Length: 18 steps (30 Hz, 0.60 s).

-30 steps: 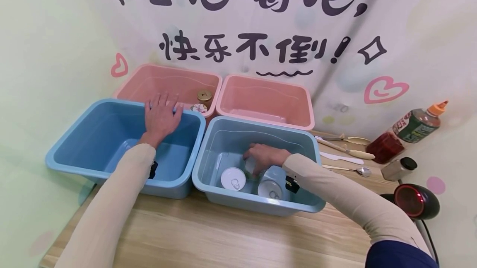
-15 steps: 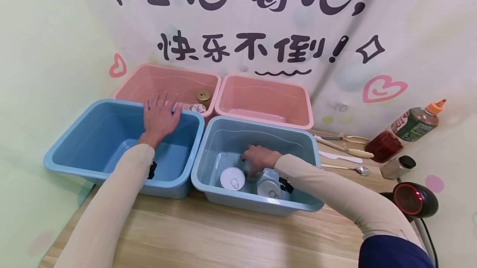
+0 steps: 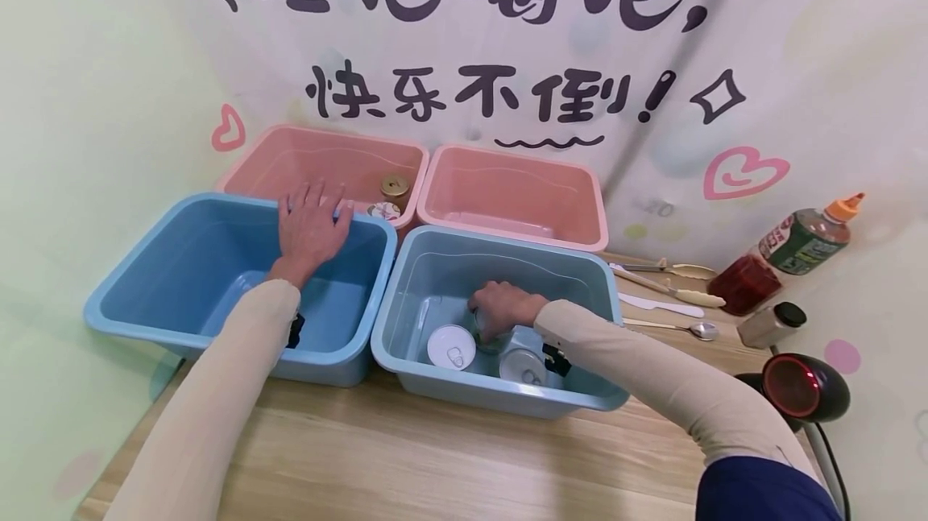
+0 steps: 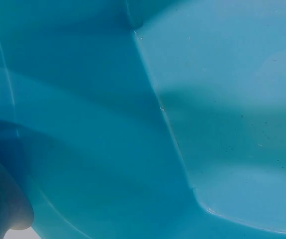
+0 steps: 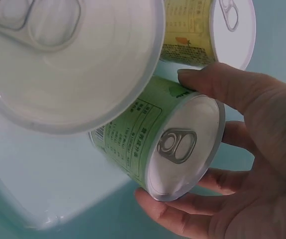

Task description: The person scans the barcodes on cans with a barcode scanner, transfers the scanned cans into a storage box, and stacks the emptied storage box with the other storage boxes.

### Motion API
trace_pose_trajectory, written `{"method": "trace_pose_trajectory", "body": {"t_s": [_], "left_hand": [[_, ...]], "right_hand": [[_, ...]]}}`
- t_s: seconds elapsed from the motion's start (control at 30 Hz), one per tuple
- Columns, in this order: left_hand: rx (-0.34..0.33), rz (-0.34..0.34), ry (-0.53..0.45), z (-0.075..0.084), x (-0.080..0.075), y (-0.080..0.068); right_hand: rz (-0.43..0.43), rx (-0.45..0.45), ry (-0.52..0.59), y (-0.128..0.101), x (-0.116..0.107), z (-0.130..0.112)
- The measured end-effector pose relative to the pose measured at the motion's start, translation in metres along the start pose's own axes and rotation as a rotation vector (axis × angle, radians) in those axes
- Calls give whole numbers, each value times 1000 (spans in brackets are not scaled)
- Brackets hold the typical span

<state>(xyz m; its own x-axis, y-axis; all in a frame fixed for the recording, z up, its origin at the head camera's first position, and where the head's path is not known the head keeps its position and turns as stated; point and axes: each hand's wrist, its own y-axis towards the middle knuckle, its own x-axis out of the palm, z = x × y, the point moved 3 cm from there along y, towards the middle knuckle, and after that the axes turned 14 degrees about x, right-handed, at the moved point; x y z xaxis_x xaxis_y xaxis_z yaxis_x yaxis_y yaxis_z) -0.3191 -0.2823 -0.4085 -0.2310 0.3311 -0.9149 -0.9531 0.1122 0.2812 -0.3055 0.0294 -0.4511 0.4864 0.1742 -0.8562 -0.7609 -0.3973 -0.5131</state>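
Note:
My right hand (image 3: 507, 305) is down inside the right blue bin (image 3: 500, 407). In the right wrist view its thumb and fingers grip a tin can with a green label (image 5: 133, 134) by the pull-tab end. Another pull-tab can (image 5: 73, 89) looms close to that camera, and a yellow-labelled can (image 5: 187, 32) lies just beyond the thumb. From the head, two pale lids (image 3: 451, 347) show near the bin's front wall, and the hand mostly hides the green can. My left hand (image 3: 312, 223), fingers extended, rests on the far rim of the left blue bin (image 3: 138, 334).
Behind stand two pink bins (image 3: 511, 244); the left one holds a gold-topped can (image 3: 395, 186) and a can with a patterned lid (image 3: 384, 211). Tongs (image 3: 674, 292), a white knife (image 3: 660, 306), a spoon (image 3: 702, 331), a sauce bottle (image 3: 797, 243) and a jar (image 3: 772, 324) lie or stand at right.
My right hand has shifted slightly left and closed in around the green can, then stayed almost still. The left hand keeps its place on the rim.

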Motion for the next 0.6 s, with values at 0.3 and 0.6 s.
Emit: {"method": "trace_pose_trajectory", "body": {"t_s": [0.3, 0.6], "left_hand": [[3, 2, -4, 0, 2, 4], [6, -5, -5, -1, 4, 3]], "right_hand": [[-20, 12, 55, -14, -10, 13], [19, 3, 60, -38, -35, 26]]}}
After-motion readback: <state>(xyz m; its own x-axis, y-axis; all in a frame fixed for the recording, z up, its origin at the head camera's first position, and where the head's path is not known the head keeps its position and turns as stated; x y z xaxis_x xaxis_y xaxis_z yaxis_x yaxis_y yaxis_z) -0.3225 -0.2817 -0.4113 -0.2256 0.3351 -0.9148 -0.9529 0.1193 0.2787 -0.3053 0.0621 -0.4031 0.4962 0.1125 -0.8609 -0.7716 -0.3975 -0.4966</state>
